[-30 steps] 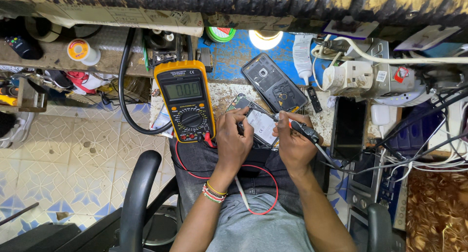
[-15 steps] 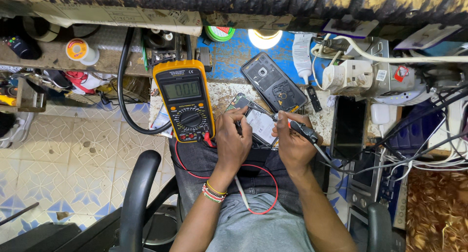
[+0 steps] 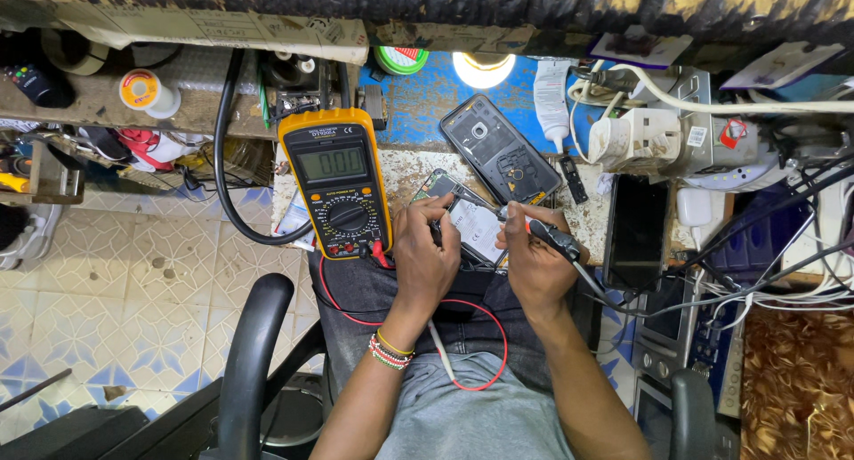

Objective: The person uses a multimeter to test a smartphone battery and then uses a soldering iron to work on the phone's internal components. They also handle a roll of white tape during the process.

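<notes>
The workbench (image 3: 418,171) in front of you is the biggest thing here, its top worn pale and blue, and everything else sits against it. Take the yellow multimeter (image 3: 336,182) as your landmark: it lies at the bench's near edge with its long axis running away from you, display at the far end, dial and sockets toward your lap. A red lead (image 3: 463,318) leaves its near end and loops across your lap.

To the right of the multimeter, further back, a black phone back cover (image 3: 496,150) lies flat, its long axis slanting from far-left to near-right. Well to the right of the multimeter, a dark phone screen (image 3: 637,231) lies with its long axis pointing away from you.

Just right of the multimeter, at the bench's near edge, is the opened phone (image 3: 471,224) you are working on. Its long axis slants from far-left to near-right, inner side up.

Your left hand (image 3: 425,262) rests on its left side, fingers curled together and pinching a thin probe tip. Your right hand (image 3: 534,264) is at its right side, fingers closed around a black probe (image 3: 559,242) whose tip points left toward the phone.
</notes>
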